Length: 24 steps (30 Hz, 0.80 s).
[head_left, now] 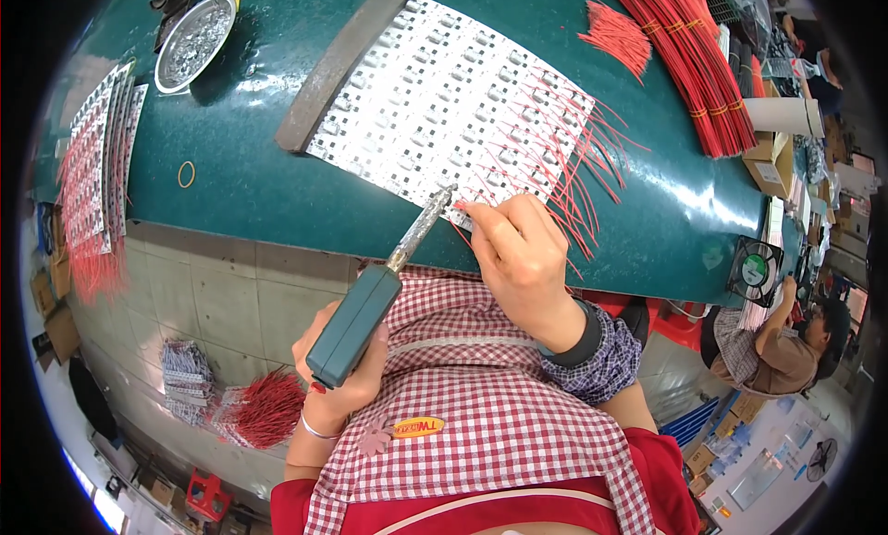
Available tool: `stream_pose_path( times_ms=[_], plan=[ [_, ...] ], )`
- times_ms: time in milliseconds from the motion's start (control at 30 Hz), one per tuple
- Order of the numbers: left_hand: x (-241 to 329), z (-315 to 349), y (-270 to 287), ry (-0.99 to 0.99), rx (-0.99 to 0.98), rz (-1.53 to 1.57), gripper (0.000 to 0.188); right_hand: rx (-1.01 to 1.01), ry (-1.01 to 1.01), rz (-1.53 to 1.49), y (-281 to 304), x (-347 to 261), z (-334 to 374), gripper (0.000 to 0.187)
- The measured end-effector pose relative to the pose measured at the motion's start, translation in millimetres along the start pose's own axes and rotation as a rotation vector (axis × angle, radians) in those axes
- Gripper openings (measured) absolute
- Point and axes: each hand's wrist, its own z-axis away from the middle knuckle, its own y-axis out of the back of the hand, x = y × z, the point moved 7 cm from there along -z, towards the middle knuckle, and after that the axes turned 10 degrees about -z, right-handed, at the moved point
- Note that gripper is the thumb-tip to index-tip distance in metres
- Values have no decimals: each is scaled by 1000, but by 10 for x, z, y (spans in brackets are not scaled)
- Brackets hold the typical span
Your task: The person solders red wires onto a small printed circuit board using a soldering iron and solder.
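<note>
My left hand (338,373) grips the green handle of a soldering iron (379,290). Its metal tip reaches the near edge of a white panel of small circuit boards (435,100) lying on the green table (250,184). My right hand (520,248) pinches a thin red wire (462,206) against that same edge, right beside the iron's tip. Many red wires (573,156) stick out from the panel's right half, fanning toward the right.
A round metal dish (194,40) sits at the far left. More wired panels (92,165) lie at the table's left end. Bundles of red wires (698,59) and loose cut ones (615,36) lie at the right. A small fan (754,269) stands near another seated person (786,341).
</note>
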Motion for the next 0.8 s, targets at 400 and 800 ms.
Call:
stream_pose_path(
  times_ms=[400,800],
  plan=[
    [101,-118,-2,-1,-28,-25,18,-7,-5,40,-12,4,1,20],
    [-34,17,17,43,-17,24,20,-27,-13,37,-11,4,3,21]
  ],
)
